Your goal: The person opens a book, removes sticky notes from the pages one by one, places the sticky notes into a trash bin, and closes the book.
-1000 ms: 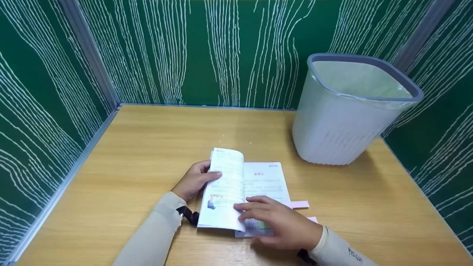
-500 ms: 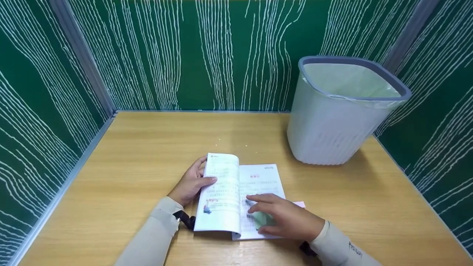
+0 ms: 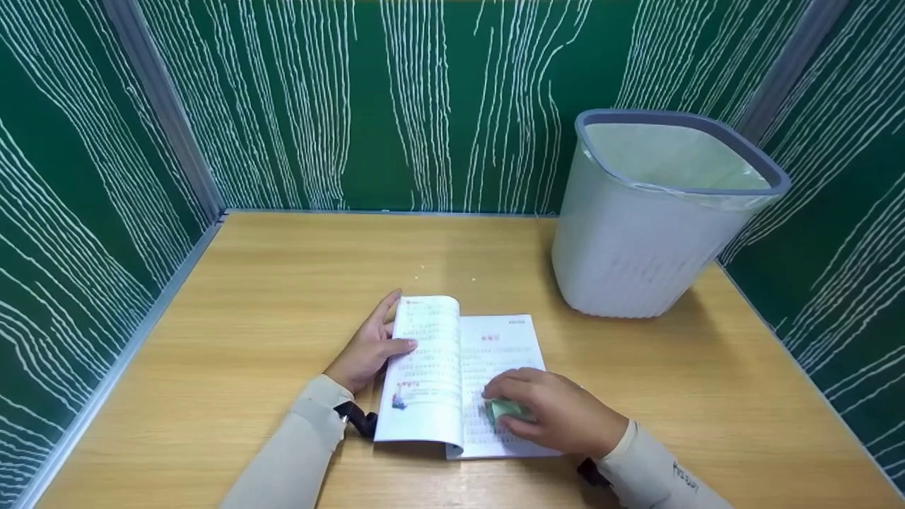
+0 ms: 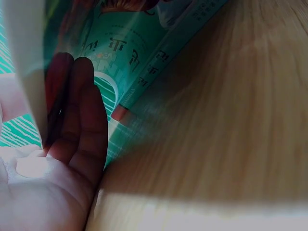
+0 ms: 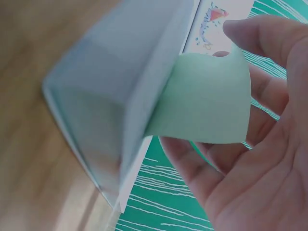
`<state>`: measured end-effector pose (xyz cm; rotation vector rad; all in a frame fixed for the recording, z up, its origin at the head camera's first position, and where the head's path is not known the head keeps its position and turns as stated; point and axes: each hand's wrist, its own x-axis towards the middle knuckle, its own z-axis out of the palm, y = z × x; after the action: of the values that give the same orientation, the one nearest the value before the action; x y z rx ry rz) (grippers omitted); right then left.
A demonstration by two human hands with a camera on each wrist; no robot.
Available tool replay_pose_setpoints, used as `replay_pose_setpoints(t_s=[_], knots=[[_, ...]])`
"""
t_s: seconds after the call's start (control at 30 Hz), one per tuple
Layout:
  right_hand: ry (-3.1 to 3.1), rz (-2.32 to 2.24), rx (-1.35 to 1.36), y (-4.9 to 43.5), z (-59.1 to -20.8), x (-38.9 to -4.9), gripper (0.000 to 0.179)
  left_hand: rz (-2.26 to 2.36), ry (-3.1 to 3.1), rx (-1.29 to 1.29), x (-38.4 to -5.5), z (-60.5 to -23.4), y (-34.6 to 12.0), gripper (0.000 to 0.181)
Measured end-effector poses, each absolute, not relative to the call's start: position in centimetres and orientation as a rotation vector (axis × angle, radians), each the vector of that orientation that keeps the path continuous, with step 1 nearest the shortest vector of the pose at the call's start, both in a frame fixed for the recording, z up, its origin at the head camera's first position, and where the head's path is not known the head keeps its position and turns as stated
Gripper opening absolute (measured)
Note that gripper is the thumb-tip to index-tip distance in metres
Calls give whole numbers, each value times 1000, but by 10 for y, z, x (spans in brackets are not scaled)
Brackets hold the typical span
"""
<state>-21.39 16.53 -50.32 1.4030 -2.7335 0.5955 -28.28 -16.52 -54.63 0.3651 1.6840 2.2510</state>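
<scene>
An open book (image 3: 428, 367) with printed pages lies on the table, its left pages raised and curving. My left hand (image 3: 371, 350) grips that side, thumb on the page and fingers behind it. The book's green cover (image 4: 139, 43) shows in the left wrist view beside the fingers. On the right page is a green sticky note (image 5: 207, 98), standing out from the paper in the right wrist view. My right hand (image 3: 558, 410) curls round the note, with fingers behind it and the thumb near its top corner. In the head view the hand covers part of the note.
A white bin (image 3: 636, 247) with a grey rim and a plastic liner stands on the wooden table (image 3: 297, 261) at the back right. Small white specks lie beyond the book. Green walls with white lines enclose the table.
The left page has turned over flatter to the left, baring more of the right page. My right hand has left the page edge and its fingers have closed in round the green sticky note.
</scene>
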Motion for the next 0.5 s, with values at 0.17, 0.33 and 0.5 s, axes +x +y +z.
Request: replay_pose_setpoints(t_s=[0.17,0.33,0.5], knots=[[-2696,621,1357,170,-500,-219,28,2248,1689,366,-283,-546,-165,96],[-2691,664,1339,173,-496,-222,25,2251,1699,352,-284,-546,-165,96],[-2697,633,1299,176,-491,-223,21,2245,1709,343,-283,-545,-166,97]])
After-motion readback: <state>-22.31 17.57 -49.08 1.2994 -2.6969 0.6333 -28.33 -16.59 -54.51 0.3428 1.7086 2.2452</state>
